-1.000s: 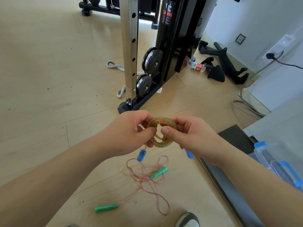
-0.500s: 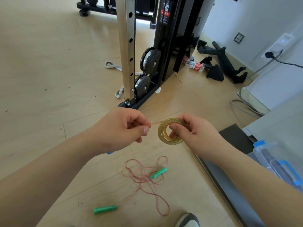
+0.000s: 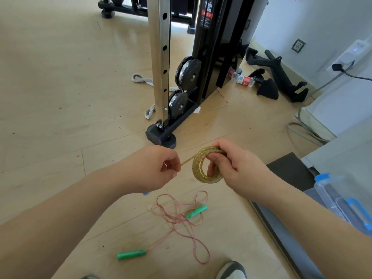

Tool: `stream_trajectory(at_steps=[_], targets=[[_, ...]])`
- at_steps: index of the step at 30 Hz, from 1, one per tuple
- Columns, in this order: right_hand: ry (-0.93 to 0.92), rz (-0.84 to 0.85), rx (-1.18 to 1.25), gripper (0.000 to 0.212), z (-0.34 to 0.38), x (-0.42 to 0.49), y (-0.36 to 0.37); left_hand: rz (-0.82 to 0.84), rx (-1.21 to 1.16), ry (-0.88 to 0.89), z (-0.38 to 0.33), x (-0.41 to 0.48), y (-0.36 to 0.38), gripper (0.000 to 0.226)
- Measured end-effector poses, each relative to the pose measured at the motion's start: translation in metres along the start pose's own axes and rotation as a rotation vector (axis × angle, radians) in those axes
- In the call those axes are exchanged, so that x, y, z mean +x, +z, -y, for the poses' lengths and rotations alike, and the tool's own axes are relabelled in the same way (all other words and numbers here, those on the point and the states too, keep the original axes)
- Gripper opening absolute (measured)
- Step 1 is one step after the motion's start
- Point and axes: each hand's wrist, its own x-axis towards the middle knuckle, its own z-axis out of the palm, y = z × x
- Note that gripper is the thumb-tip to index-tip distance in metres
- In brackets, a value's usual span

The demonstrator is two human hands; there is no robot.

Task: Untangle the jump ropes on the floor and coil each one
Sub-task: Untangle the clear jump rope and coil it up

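The coiled rope is translucent yellow-green with a dotted, beaded pattern. The loose rope is thin and pink, with 2 bright green handles. The floor is pale beige wood grain. The post is silver, the machine frame black. The storage box is clear with blue clips.

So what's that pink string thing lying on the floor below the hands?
It is a thin pink jump rope, glossy like plastic cord, not yet coiled: it crosses itself in loose tangled loops. The near green handle lies apart at lower left; the far green handle sits among the loops. It lies flat on the wooden floor, and neither the left hand nor the right hand touches it.
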Motion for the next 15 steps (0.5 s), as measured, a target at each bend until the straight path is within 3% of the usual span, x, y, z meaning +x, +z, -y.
stream_trajectory(at_steps=[4, 9, 15], targets=[[-0.049, -0.06, 0.048, 0.015, 0.001, -0.001, -0.001, 0.008, -0.009, -0.011, 0.0, 0.002, -0.001, 0.014], [0.059, -0.121, 0.05, 0.017, -0.007, 0.003, -0.001, 0.02, -0.027, -0.041, 0.002, -0.001, -0.003, 0.012], [0.257, -0.131, -0.048, 0.02, -0.021, 0.01, 0.002, -0.084, -0.594, -0.099, -0.019, -0.005, -0.013, 0.003]])
